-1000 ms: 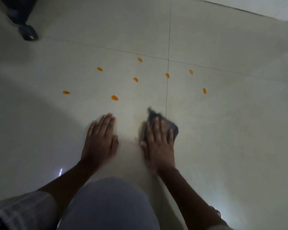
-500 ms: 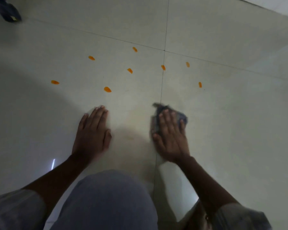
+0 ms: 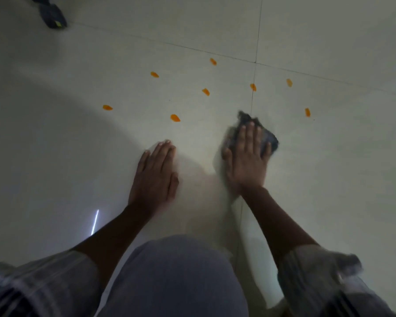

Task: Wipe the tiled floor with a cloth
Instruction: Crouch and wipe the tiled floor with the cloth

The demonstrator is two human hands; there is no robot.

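Right hand (image 3: 246, 161) is lying flat, fingers spread, pressing a dark cloth (image 3: 266, 139) onto the tiled floor (image 3: 341, 179) just beside a grout line (image 3: 252, 104). Left hand (image 3: 154, 177) is resting palm-down on the tile, fingers together, holding nothing. Orange spots (image 3: 175, 118) are lying scattered beyond both hands. A grey-trousered knee (image 3: 178, 275) is filling the near edge.
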